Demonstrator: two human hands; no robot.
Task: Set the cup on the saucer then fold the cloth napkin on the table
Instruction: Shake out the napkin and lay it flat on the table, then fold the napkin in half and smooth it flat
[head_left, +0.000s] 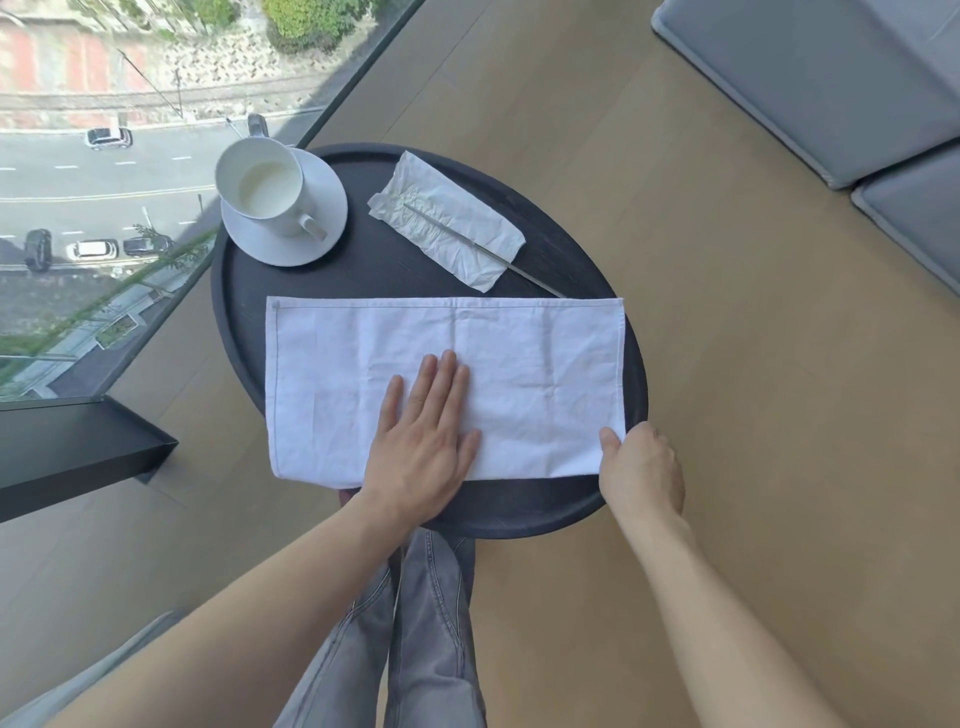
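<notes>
A white cup (262, 189) stands upright on a white saucer (324, 208) at the far left of the round black table (395, 270). A white cloth napkin (530, 358) lies folded into a long rectangle across the near half of the table. My left hand (421, 441) presses flat on the napkin near its front edge, fingers spread. My right hand (641, 467) pinches the napkin's near right corner.
A crumpled paper napkin (447, 218) lies at the far right of the table with a thin metal utensil (524, 273) across it. A glass wall runs along the left, a grey cushioned sofa (831, 88) sits at the upper right, and my legs are under the table.
</notes>
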